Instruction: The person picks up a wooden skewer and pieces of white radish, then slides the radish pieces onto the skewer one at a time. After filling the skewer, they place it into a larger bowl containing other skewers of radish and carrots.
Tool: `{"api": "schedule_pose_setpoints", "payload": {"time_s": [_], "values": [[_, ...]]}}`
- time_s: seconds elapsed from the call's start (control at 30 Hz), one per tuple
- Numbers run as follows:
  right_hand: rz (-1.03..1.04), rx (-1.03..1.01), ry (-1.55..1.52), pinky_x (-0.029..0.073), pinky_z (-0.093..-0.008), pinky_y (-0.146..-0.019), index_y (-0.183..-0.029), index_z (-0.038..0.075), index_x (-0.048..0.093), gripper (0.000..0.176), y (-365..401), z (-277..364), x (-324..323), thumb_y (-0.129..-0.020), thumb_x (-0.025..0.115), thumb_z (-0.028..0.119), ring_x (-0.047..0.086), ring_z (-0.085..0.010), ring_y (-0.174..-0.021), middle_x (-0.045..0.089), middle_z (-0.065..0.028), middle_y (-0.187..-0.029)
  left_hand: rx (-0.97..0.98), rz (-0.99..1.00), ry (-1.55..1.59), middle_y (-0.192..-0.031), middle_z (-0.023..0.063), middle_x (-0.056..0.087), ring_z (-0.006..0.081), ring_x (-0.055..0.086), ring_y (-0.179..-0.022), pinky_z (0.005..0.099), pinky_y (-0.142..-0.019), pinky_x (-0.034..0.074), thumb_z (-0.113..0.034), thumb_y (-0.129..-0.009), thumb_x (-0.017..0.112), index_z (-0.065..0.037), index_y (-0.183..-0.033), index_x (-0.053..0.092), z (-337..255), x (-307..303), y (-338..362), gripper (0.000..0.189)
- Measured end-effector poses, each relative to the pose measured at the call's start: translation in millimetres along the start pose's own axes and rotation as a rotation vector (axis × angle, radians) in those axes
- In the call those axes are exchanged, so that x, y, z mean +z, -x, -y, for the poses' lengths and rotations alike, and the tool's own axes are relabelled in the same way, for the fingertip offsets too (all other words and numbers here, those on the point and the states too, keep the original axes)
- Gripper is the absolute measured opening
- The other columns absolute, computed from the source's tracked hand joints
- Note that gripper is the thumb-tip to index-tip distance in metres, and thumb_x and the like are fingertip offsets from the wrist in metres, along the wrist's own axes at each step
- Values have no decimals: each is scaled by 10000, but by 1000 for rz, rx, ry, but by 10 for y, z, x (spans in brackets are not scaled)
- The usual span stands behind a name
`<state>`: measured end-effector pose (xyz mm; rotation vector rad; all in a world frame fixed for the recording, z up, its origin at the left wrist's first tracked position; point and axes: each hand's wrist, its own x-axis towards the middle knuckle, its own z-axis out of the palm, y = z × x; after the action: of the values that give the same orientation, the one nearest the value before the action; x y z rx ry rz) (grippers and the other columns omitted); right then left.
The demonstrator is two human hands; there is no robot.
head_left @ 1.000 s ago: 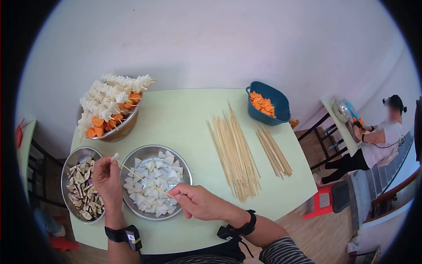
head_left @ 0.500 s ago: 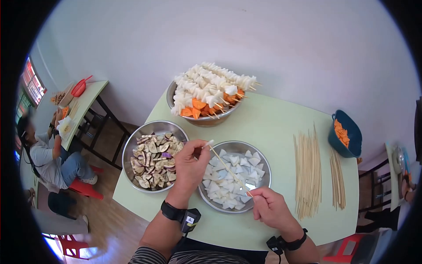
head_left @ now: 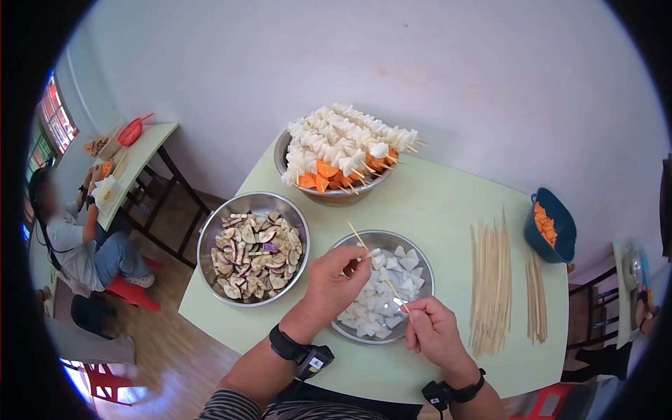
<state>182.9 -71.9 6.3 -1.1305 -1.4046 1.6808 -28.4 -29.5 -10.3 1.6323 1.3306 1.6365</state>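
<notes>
Over the steel bowl [head_left: 428, 297] of cut white vegetable pieces [head_left: 364, 315], which look like radish, a bamboo skewer [head_left: 393, 288] slants between my hands. My right hand [head_left: 435, 332] is closed round its lower end. My left hand [head_left: 337, 281] pinches a white radish piece [head_left: 375, 253] on the skewer, whose bare tip pokes out past the fingers. To the left stands a steel bowl [head_left: 201, 255] of eggplant slices [head_left: 252, 255]. Behind, another bowl [head_left: 336, 198] is heaped with white radish skewers [head_left: 343, 136] and orange carrot skewers [head_left: 323, 175].
Bare bamboo skewers [head_left: 490, 287] lie in a wide bundle on the right of the table, beside a smaller bundle [head_left: 536, 297]. A dark teal basket [head_left: 560, 241] holds carrot pieces [head_left: 544, 224]. At the left, another person [head_left: 77, 231] sits at a separate table [head_left: 150, 150].
My left hand has moved right and down along the skewer with the white piece, and the tip now shows beyond it. My right hand keeps its hold. The view has shifted slightly.
</notes>
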Motion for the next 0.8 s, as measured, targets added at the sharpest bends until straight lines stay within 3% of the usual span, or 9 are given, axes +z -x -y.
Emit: {"api": "schedule_pose_setpoints", "payload": {"time_s": [0.1,0.23,0.33,0.57,0.7,0.8], "values": [[-6,-26,-14,391,-214,-444,-1037,17,521,145,-1,-36,4,-1003,444,135,477,-67,-476,556,-35,-595,-59,-3,43,-793,60,667,98,607,-632,230,-548,483,-2,-801,685,-34,-934,686,22,28,26,136],[-38,-56,-41,389,-217,-445,-991,18,491,128,-19,-67,34,-1005,444,136,480,-69,-483,556,-40,-596,61,191,11,-811,78,685,154,638,-652,261,-561,497,-6,-777,700,-37,-922,692,-151,87,83,149],[-60,-61,-34,391,-215,-450,-986,20,473,128,-20,-33,15,-1009,438,141,480,-67,-487,561,-43,-610,164,413,-17,-848,100,686,235,644,-717,319,-641,511,-10,-757,701,-41,-953,691,-247,101,85,199],[-57,-108,-42,405,-212,-468,-1026,22,432,138,-20,-92,6,-1020,420,159,491,-66,-515,567,-48,-645,121,567,76,-845,89,686,230,634,-712,329,-666,512,-6,-771,690,-57,-1019,686,-275,128,119,253],[-61,-115,-52,413,-205,-457,-1064,35,408,156,-19,-71,-30,-1016,429,182,505,-70,-514,579,-64,-668,147,551,45,-815,82,682,225,628,-697,322,-645,509,-8,-771,694,-58,-996,691,-281,147,113,230],[-2,16,-65,435,-217,-512,-1076,17,426,164,9,47,-37,-1013,442,167,516,-74,-570,577,-54,-710,144,423,-12,-788,79,676,222,624,-673,314,-617,503,9,-765,690,-49,-964,692,-248,163,124,207]]}}
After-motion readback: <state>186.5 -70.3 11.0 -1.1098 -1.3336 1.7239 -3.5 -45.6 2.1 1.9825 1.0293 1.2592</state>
